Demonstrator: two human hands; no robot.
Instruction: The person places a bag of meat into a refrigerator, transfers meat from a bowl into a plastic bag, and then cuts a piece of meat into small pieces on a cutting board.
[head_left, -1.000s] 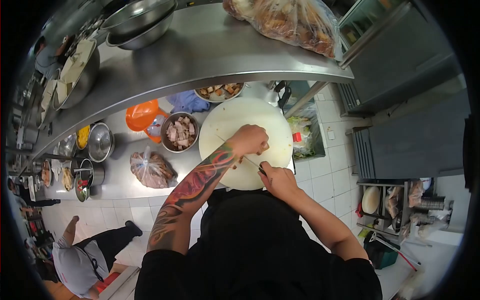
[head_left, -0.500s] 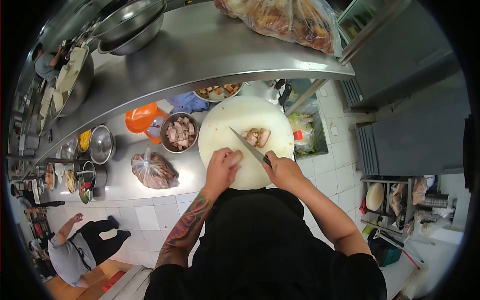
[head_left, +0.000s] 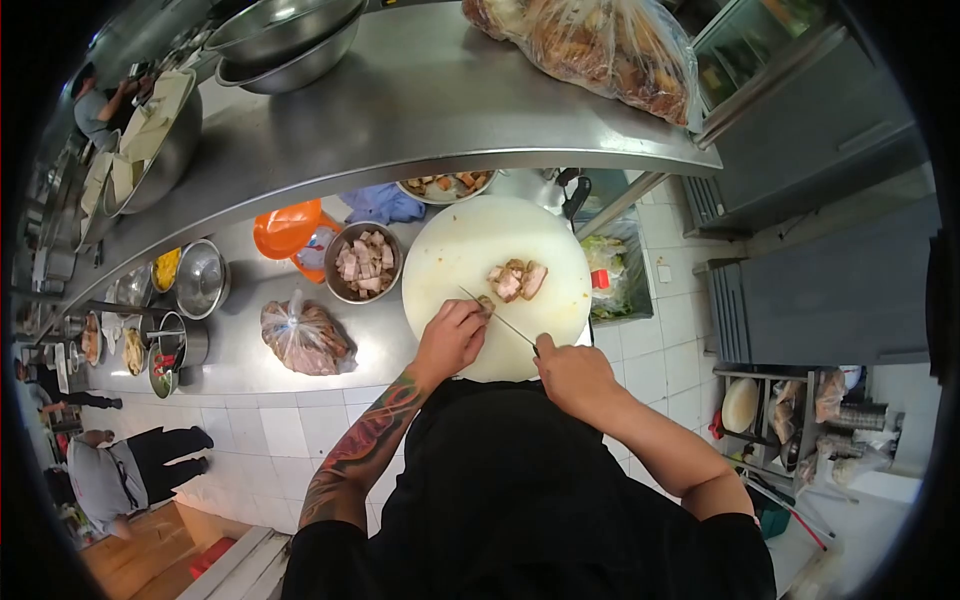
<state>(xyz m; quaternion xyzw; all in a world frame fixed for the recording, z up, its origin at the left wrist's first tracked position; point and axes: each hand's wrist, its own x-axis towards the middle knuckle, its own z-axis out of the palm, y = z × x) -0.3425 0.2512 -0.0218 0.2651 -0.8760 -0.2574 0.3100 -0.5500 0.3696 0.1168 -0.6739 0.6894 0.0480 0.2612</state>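
Note:
My right hand [head_left: 577,380] is closed around the handle of a knife [head_left: 512,325], whose blade stands nearly edge-on over the round white cutting board [head_left: 440,240]. Beside the blade, the curled fingers of my left hand [head_left: 455,335] hold a small piece of meat [head_left: 486,304] on the board. Cut meat chunks [head_left: 518,280] lie in a small pile right of the blade tip. A metal bowl [head_left: 336,280] of pale meat chunks stands left of the board.
A steel shelf [head_left: 420,90] crosses above the board, bearing a bag of meat [head_left: 610,55] and steel bowls [head_left: 290,70]. Another bagged portion [head_left: 300,338] and an orange container [head_left: 287,230] are on the left. One person [head_left: 110,480] stands at the lower left.
The knife has turned from showing its flat side to nearly edge-on, and its blade is now against the meat by my left fingers. The person at lower left has shifted and turned.

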